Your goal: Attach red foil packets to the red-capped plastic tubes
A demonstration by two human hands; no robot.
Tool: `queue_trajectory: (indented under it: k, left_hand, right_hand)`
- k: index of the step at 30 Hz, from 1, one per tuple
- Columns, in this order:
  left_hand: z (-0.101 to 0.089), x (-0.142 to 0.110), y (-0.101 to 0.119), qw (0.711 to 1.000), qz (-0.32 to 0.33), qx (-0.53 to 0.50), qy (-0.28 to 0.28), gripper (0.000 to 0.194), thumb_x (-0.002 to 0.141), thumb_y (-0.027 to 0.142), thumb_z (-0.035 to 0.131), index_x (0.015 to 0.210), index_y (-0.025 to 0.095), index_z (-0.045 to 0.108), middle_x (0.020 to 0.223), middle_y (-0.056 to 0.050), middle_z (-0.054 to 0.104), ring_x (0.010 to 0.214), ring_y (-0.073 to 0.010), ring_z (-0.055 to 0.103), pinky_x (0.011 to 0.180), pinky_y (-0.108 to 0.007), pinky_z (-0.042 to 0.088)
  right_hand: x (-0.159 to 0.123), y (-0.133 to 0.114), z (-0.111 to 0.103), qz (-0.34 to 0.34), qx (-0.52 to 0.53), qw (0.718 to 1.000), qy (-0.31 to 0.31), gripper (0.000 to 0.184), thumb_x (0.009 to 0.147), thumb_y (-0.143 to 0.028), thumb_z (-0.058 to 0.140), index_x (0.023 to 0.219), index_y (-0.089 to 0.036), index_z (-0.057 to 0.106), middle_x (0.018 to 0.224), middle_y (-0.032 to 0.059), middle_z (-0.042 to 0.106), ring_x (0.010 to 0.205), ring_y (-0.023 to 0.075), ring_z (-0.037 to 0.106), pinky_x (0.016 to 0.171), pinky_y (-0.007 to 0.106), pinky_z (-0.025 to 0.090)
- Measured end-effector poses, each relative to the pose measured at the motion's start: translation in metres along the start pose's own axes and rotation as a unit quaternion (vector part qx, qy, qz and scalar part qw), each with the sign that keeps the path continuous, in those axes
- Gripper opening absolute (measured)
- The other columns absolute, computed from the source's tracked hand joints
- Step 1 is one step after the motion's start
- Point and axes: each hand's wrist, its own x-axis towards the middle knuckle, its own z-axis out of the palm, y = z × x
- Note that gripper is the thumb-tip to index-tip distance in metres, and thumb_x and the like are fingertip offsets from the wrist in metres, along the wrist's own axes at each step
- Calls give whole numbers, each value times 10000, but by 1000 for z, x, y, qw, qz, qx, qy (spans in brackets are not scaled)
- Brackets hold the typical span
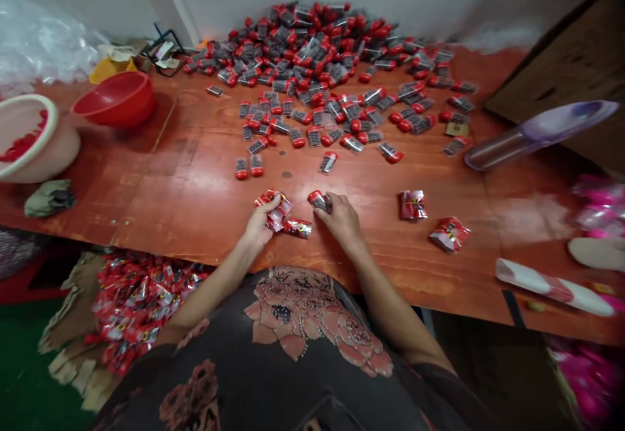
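Observation:
My left hand (261, 222) is closed around several shiny red printed packets (277, 211), thumb on top. Just right of it a red printed packet (297, 228) lies at the table's front. My right hand (343, 218) pinches a small clear tube with a red cap (317, 199) and dark contents, a little above or on the table; I cannot tell which. Beyond the hands, a similar tube (328, 162) lies by itself, and two more (249, 167) lie side by side to the left. Two red packets, one nearer the front (450, 234) and one behind it (413, 205), rest to the right.
A large heap of red-capped tubes (312, 53) spreads against the wall. Left stand a red bowl (114, 100) and a white tub (41, 148). A clear bottle-like tube (537, 131) and a cardboard box (561, 60) are at right. Many red packets (137, 301) fill a sack below the left edge.

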Motion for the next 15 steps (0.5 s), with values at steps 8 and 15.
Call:
queue_trajectory:
  k: [8, 15]
  left_hand:
    - [-5, 11, -2, 999, -13, -48, -10, 150, 735, 121, 772, 848, 137, 675, 845, -67, 721, 750, -165, 675, 733, -324, 555]
    - [4, 8, -14, 998, 9, -60, -25, 171, 682, 126, 806, 778, 155, 667, 773, -38, 707, 670, -143, 650, 742, -326, 542]
  right_hand:
    - [-35, -31, 0, -3, 333, 943, 21, 182, 836, -331, 650, 987, -230, 653, 954, 31, 622, 852, 182, 592, 774, 332, 480]
    - [-44, -54, 10, 79, 489, 868, 25, 319, 750, -321, 747, 1036, -250, 623, 866, -11, 624, 724, 136, 585, 655, 289, 503]
